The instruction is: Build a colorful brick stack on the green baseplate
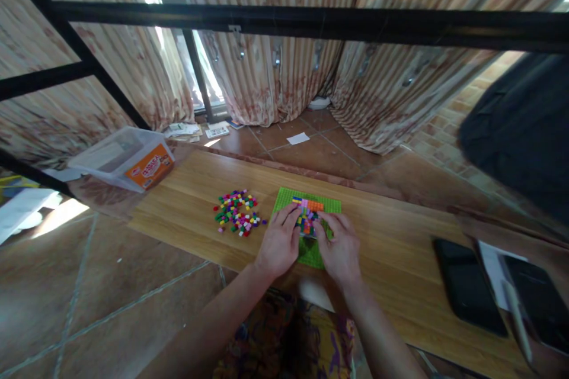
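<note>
Left hand: its fingers (293, 211) curve over the near-left side of a colourful block cluster (307, 224); I cannot tell whether they pinch a piece.
Right hand (341, 246): bent at the cluster's right side, thumb toward the left hand (279, 244); its grip, too, is hidden from view.
Block cluster: on the green baseplate (334, 207), between both hands.
Loose blocks (232, 208): heaped on the wooden table (386, 243), left of the baseplate.
Risk: uneven finger pressure could pop small pieces loose; a sweeping left wrist could scatter the heap.
</note>
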`<state>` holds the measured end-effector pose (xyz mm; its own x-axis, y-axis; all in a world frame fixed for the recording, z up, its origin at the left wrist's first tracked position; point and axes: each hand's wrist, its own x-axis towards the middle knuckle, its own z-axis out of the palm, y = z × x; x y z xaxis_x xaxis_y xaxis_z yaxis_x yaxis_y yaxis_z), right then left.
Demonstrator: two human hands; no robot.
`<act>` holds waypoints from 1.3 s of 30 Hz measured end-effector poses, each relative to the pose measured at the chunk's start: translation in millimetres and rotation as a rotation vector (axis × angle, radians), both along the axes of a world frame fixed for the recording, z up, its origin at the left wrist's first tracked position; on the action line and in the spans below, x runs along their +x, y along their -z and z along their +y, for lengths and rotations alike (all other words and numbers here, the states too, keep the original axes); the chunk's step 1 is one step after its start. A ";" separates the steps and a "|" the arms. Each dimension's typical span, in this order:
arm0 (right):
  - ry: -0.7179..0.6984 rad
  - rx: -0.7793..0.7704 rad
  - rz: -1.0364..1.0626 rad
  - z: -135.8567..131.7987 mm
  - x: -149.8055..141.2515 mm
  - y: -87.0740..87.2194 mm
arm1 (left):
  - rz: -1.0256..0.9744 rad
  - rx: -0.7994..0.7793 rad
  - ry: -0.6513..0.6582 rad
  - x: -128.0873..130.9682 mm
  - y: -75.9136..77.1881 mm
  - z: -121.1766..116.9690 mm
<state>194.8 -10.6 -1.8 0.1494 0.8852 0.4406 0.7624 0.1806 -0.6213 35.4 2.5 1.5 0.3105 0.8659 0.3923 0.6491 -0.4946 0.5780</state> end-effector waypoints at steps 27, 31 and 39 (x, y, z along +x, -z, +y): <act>-0.030 -0.032 0.207 24.9 10.1 4.5 | 0.336 -0.033 0.035 3.1 -15.8 0.1; -0.025 -0.052 0.233 26.9 9.3 3.1 | 0.442 -0.055 0.011 7.7 -26.3 0.1; -0.079 0.009 -0.148 17.3 6.9 -3.5 | 0.531 -0.053 -0.026 15.4 -33.9 0.5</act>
